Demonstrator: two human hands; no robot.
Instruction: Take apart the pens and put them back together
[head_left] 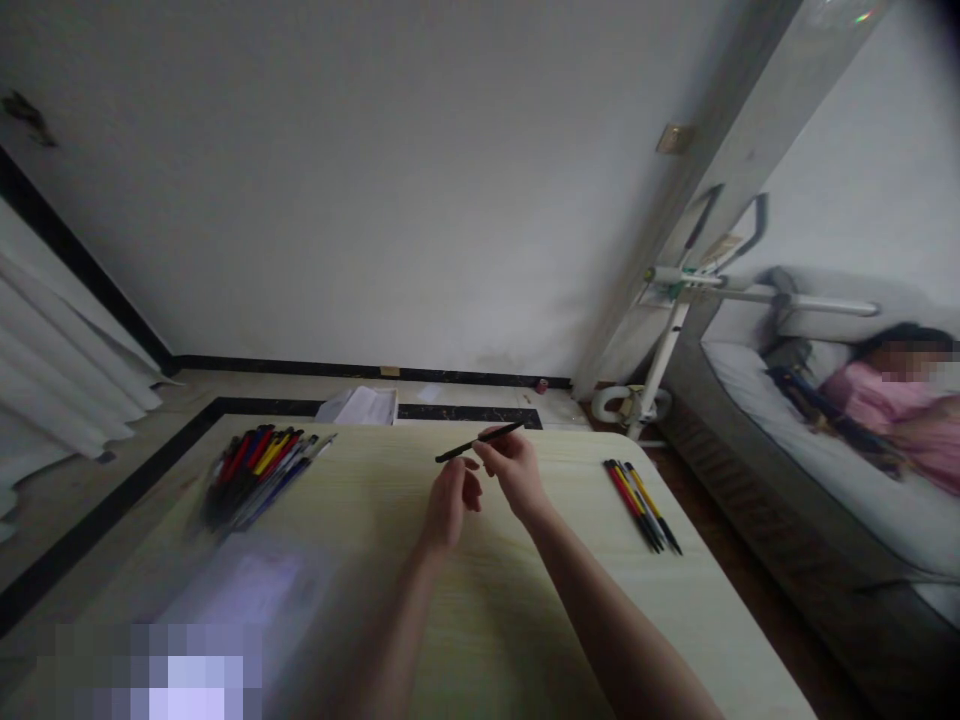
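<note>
My right hand is closed in a pinch on a slim black pen, which slants above the table with its right end higher. Just below the pen's left end is my left hand, its fingers loosely bent and apart, with nothing visible in them. On the left of the table lies a large bunch of pens in red, yellow, blue, black and clear. A smaller row of pens, red, yellow and pale with black ends, lies on the right side.
The pale wooden table has a blurred, clear plastic-like sheet at its front left. Behind it, a white box with papers is on the floor. White exercise equipment and a sofa with a person seated are at right.
</note>
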